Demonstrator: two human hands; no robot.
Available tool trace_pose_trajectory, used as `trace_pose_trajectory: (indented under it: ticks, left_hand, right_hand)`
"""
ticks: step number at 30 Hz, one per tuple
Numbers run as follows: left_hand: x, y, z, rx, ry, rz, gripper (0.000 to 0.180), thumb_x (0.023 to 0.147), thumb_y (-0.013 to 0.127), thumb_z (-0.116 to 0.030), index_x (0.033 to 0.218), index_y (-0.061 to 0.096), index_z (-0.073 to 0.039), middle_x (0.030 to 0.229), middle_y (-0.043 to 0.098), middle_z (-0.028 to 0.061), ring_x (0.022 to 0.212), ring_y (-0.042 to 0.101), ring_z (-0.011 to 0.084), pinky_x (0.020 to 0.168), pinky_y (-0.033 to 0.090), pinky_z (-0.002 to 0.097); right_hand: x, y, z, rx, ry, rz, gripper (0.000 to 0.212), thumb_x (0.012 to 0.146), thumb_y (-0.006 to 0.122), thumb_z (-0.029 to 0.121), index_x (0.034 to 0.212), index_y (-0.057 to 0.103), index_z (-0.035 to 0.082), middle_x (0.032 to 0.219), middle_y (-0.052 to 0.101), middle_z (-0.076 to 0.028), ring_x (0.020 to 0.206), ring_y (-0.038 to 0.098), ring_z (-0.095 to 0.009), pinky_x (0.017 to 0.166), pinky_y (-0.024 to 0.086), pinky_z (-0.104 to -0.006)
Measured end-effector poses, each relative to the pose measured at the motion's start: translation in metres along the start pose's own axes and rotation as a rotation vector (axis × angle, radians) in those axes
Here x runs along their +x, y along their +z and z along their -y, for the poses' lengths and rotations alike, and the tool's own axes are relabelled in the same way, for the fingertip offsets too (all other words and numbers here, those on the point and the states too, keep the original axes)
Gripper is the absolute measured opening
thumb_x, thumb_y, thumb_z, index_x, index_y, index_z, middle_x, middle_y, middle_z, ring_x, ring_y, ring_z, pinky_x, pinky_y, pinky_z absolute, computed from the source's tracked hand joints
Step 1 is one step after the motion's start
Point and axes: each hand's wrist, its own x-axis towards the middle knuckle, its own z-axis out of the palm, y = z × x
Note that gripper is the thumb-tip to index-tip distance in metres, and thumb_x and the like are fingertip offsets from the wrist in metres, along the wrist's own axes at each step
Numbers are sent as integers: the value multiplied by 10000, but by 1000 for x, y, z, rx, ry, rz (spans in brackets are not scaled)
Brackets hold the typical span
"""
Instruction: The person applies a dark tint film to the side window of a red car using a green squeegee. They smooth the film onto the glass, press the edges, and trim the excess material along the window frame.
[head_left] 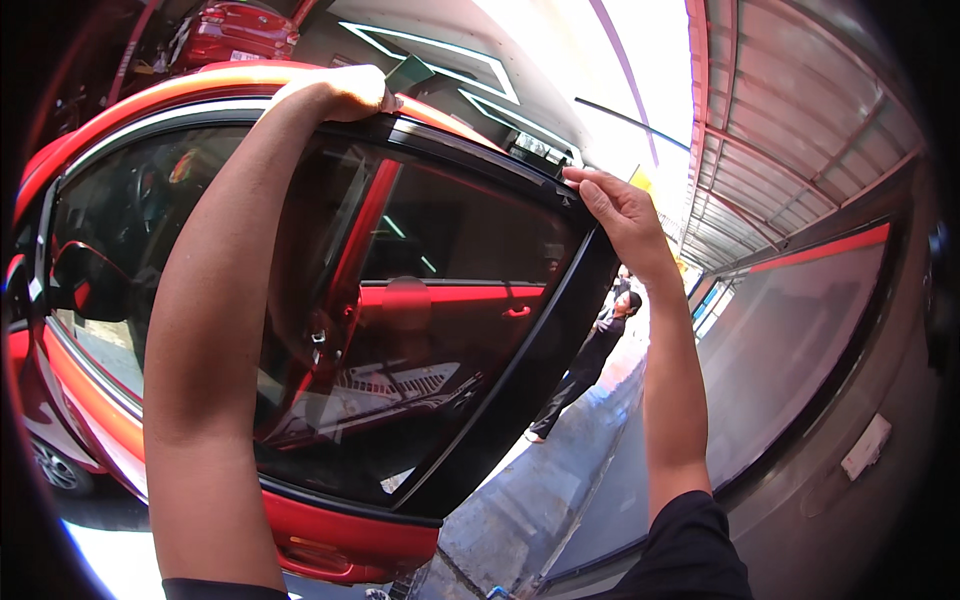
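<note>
A red car's door stands open before me, its dark window bordered by a black frame. My left hand is curled over the top edge of the door, bright with glare. A flat dark green piece sticks out by its fingers and seems to be held in it; most of the fingers are hidden. At the rear upper corner of the frame, my right hand grips the edge, thumb on the near side and fingers over the top. Along the top edge between them runs a glossy black trim strip.
The car's red body, with another door, shows through the glass. Another person in dark clothes stands beyond the door on the grey floor. A wall with a large framed panel is at right; another red car stands at far left.
</note>
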Motion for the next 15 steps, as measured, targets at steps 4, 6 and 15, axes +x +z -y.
trace_pose_trajectory:
  ticks: [4, 6, 15]
  left_hand:
    - [3, -5, 2, 24, 8, -2, 327, 1007, 560, -295, 1146, 742, -61, 1076, 743, 71, 988, 658, 219, 970, 473, 362]
    - [0, -18, 10, 36, -5, -23, 373, 986, 593, -359, 1149, 736, -56, 1059, 738, 80, 974, 651, 224, 943, 467, 376]
    - [-23, -21, -6, -20, -21, -44, 428, 923, 668, -427, 1159, 731, -76, 1033, 715, 102, 998, 624, 220, 927, 441, 391]
  right_hand:
    - [7, 8, -1, -257, -29, -1, 323, 1040, 641, 298, 1184, 717, 19, 910, 749, -99, 873, 697, -171, 804, 516, -310]
    - [21, 22, 7, -506, 90, -68, 347, 1063, 605, 316, 1145, 739, 6, 862, 716, -49, 835, 644, -132, 795, 499, -275]
    - [10, -2, 6, -127, -16, 91, 315, 1059, 617, 289, 1138, 767, 23, 840, 693, -26, 815, 599, -87, 758, 481, -256]
